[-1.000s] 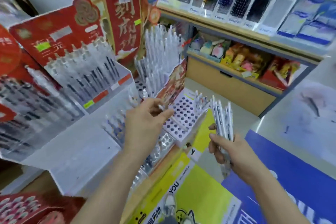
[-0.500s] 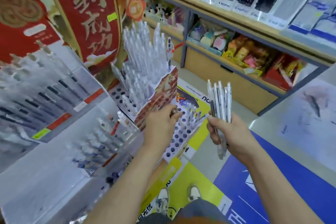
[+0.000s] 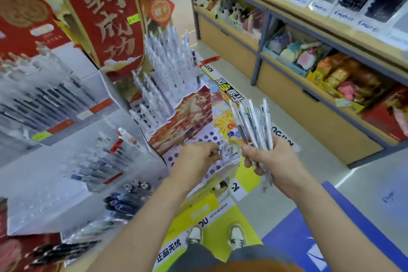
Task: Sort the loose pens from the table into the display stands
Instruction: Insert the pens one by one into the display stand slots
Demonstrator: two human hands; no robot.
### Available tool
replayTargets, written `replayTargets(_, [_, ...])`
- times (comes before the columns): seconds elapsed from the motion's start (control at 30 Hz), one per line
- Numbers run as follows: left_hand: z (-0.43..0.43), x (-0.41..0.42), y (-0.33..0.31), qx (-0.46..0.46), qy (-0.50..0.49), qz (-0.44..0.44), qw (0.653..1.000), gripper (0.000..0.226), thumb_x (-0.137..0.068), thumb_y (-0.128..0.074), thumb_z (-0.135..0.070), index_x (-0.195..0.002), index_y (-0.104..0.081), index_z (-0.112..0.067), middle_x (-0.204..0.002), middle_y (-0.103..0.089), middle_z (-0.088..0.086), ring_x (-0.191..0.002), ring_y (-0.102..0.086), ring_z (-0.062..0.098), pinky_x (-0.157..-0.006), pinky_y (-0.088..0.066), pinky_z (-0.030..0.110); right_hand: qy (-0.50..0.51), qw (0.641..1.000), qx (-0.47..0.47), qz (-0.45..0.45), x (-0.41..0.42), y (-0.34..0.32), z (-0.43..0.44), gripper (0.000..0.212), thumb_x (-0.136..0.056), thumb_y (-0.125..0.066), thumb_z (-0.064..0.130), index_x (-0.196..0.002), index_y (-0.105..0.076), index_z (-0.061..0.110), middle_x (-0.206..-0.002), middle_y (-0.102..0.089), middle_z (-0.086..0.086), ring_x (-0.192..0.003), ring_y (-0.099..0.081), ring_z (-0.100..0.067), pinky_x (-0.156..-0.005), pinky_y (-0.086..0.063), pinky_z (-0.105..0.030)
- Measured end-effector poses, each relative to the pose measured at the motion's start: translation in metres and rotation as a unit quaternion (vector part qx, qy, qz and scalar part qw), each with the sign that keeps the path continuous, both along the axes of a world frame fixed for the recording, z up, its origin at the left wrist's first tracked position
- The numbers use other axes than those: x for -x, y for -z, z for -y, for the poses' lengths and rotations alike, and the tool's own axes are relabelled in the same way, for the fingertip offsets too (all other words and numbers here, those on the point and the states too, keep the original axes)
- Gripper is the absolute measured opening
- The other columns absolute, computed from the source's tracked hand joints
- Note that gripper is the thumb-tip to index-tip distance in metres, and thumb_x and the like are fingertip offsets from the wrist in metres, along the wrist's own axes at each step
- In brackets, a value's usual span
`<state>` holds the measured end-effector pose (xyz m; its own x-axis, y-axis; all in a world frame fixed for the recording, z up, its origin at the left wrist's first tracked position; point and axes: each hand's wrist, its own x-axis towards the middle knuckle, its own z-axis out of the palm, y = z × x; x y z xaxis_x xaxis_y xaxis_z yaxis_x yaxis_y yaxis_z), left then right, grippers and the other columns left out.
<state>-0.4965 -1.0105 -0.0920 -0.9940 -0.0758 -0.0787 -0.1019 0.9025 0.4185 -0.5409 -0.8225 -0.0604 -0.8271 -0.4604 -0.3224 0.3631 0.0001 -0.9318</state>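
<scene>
My right hand (image 3: 272,161) grips a fanned bundle of several clear pens (image 3: 254,123), tips pointing up. My left hand (image 3: 196,158) reaches over the low white display stand with round holes (image 3: 212,169); its fingertips pinch a clear pen (image 3: 223,147) standing among a few others at the stand's near-right corner. Behind it rises a red horse-printed stand (image 3: 187,117) packed with white upright pens (image 3: 167,68).
More pen racks (image 3: 44,99) and dark pens (image 3: 125,201) fill the table at left. A tall red banner (image 3: 106,13) stands behind. A shelf unit with toys and snacks (image 3: 309,57) runs along the right. My shoes (image 3: 216,236) stand on floor stickers.
The camera has tilted down and left, bringing my feet into view. My left hand has moved down from the red stand to the holed stand's front corner. The right hand's bundle has fanned wider.
</scene>
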Motion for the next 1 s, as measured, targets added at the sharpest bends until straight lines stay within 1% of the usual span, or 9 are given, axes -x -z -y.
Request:
replayTargets(0.17, [0.0, -0.008, 0.0, -0.134, -0.124, 0.015, 0.983, 0.027, -0.087, -0.07, -0.026, -0.112, -0.07, -0.014, -0.105, -0.07, 0.002, -0.091, -0.063, 0.014, -0.084, -0.048, 0.024, -0.012, 0.993, 0.093, 0.075, 0.003, -0.001, -0.003, 0.01, -0.077, -0.074, 0.017, -0.084, -0.068, 0.014, -0.075, -0.066, -0.014, -0.05, -0.052, -0.017, -0.039, -0.034, -0.021])
replayTargets(0.33, [-0.004, -0.013, -0.01, -0.149, -0.18, 0.03, 0.972, 0.036, -0.09, -0.067, -0.016, -0.124, -0.062, -0.023, -0.113, -0.066, -0.004, -0.083, -0.06, 0.009, -0.074, -0.052, 0.018, -0.049, 0.983, 0.134, 0.113, 0.005, 0.0, -0.003, 0.025, -0.077, -0.076, 0.019, -0.094, -0.061, 0.007, -0.075, -0.067, -0.015, -0.041, -0.044, -0.012, -0.039, -0.031, -0.019])
replayTargets(0.4, [-0.009, -0.017, -0.028, -0.277, -0.25, -0.046, 0.927, 0.027, -0.093, -0.062, -0.015, -0.119, -0.064, -0.022, -0.104, -0.069, -0.008, -0.081, -0.064, 0.004, -0.07, -0.053, 0.015, -0.062, 0.979, 0.15, 0.124, 0.006, 0.001, -0.002, 0.031, -0.075, -0.077, 0.024, -0.095, -0.059, 0.006, -0.075, -0.066, -0.016, -0.039, -0.039, -0.012, -0.039, -0.03, -0.018])
replayTargets(0.5, [-0.021, -0.018, -0.064, -0.555, -0.28, -0.093, 0.778, 0.019, -0.092, -0.058, -0.026, -0.106, -0.066, -0.015, -0.095, -0.073, 0.001, -0.078, -0.067, 0.011, -0.077, -0.058, 0.029, -0.083, 0.976, 0.158, 0.124, 0.005, 0.004, 0.0, 0.046, -0.065, -0.088, 0.035, -0.094, -0.063, 0.009, -0.077, -0.066, -0.018, -0.039, -0.036, -0.012, -0.039, -0.031, -0.018])
replayTargets(0.53, [-0.024, -0.017, -0.071, -0.58, -0.268, -0.091, 0.764, 0.023, -0.09, -0.058, -0.029, -0.104, -0.065, -0.012, -0.095, -0.073, 0.004, -0.077, -0.067, 0.014, -0.077, -0.057, 0.033, -0.093, 0.977, 0.152, 0.12, 0.004, 0.003, 0.002, 0.044, -0.065, -0.087, 0.035, -0.093, -0.064, 0.01, -0.077, -0.066, -0.017, -0.039, -0.036, -0.013, -0.039, -0.03, -0.018])
replayTargets(0.7, [-0.024, -0.012, -0.079, -0.584, -0.27, -0.091, 0.76, 0.007, -0.092, -0.06, -0.013, -0.098, -0.064, -0.012, -0.088, -0.074, 0.011, -0.078, -0.066, 0.023, -0.086, -0.054, 0.048, -0.143, 0.962, 0.179, 0.146, -0.001, -0.003, 0.001, 0.048, -0.057, -0.092, 0.036, -0.091, -0.068, 0.012, -0.086, -0.069, -0.019, -0.05, -0.057, -0.018, -0.038, -0.035, -0.018])
replayTargets(0.8, [-0.024, -0.013, -0.081, -0.574, -0.264, -0.088, 0.77, 0.018, -0.092, -0.061, -0.009, -0.109, -0.06, -0.014, -0.084, -0.074, 0.009, -0.076, -0.068, 0.024, -0.084, -0.057, 0.047, -0.184, 0.937, 0.232, 0.184, -0.001, -0.008, -0.002, 0.041, -0.057, -0.093, 0.034, -0.087, -0.072, 0.016, -0.099, -0.069, -0.022, -0.048, -0.056, -0.016, -0.038, -0.036, -0.016])
replayTargets(0.9, [-0.026, -0.011, -0.079, -0.519, -0.243, -0.08, 0.816, 0.036, -0.089, -0.066, -0.011, -0.121, -0.056, -0.026, -0.091, -0.071, 0.006, -0.078, -0.067, 0.017, -0.076, -0.057, 0.035, -0.212, 0.932, 0.242, 0.167, -0.004, -0.01, 0.002, 0.037, -0.062, -0.09, 0.034, -0.087, -0.071, 0.015, -0.086, -0.067, -0.013, -0.041, -0.047, -0.011, -0.038, -0.029, -0.017])
replayTargets(1.0, [-0.022, -0.012, -0.079, -0.341, -0.232, -0.191, 0.891, 0.024, -0.092, -0.062, -0.028, -0.115, -0.062, -0.037, -0.109, -0.059, -0.008, -0.095, -0.06, -0.001, -0.08, -0.051, 0.022, -0.212, 0.942, 0.218, 0.139, -0.004, -0.012, 0.005, 0.041, -0.065, -0.087, 0.036, -0.089, -0.066, 0.011, -0.076, -0.057, -0.008, -0.041, -0.045, -0.011, -0.038, -0.025, -0.019])
